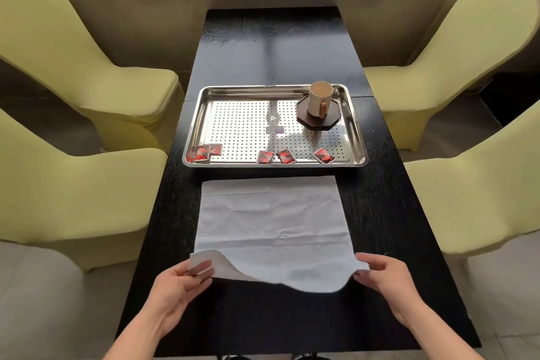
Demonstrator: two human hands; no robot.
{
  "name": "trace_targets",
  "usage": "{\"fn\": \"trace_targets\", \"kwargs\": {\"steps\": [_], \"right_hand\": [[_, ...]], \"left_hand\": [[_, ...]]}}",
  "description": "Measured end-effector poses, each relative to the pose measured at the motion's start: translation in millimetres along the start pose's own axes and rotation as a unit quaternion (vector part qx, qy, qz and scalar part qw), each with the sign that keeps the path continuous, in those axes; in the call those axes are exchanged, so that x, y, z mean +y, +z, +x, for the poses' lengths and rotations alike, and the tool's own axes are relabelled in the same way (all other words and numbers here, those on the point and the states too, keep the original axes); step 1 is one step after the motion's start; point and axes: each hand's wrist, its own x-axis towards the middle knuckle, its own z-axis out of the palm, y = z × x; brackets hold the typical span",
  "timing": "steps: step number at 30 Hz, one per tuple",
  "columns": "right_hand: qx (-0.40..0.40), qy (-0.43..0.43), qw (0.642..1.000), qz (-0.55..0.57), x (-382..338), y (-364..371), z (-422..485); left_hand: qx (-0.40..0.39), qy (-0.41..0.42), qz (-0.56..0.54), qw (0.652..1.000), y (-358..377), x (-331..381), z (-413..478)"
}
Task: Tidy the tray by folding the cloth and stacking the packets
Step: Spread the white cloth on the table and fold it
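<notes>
Head view: left hand [178, 280] and right hand [382, 273] each pinch a near corner of the cloth [271, 213]. Advise lifting evenly, matching far edge on bench [274, 44].

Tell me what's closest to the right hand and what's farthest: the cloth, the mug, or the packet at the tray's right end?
From the right hand, in the head view:
1. The white cloth, pinched at its near right corner by that hand.
2. The red packet, at the tray's near edge, right end.
3. The mug, on the dark coaster in the tray's far right corner.

Shiny perforated metal tray [355, 126], matt cloth [271, 213]
</notes>
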Motion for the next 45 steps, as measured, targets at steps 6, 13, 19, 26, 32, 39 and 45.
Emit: {"fn": "trace_targets", "kwargs": {"steps": [6, 13, 19, 26, 32, 39, 45], "right_hand": [[0.043, -0.05, 0.997, -0.029, -5, 4, 17], [0.041, -0.069, 0.985, -0.155, 11, -7, 11], [-0.068, -0.024, 0.963, -0.26, 30, -29, -14], [-0.081, -0.043, 0.938, -0.333, 29, -31, -20], [-0.041, -0.075, 0.952, -0.295, -1, 0, 6], [-0.015, -0.075, 0.943, -0.323, -36, 32, 41], [-0.012, -0.045, 0.931, -0.361, -22, 30, 48]], "left_hand": [[0.105, 0.039, 0.112, 0.987, -7, -3, 16], [0.084, 0.169, 0.371, 0.909, -26, -19, 13], [0.018, 0.079, 0.419, 0.904, -53, -39, -7], [0.016, 0.073, 0.466, 0.881, -59, -47, -14], [0.07, 0.084, 0.41, 0.905, -43, -34, 7], [0.106, 0.05, 0.392, 0.913, -30, -19, 33], [0.116, 0.006, 0.438, 0.891, -41, -33, 36]]}}
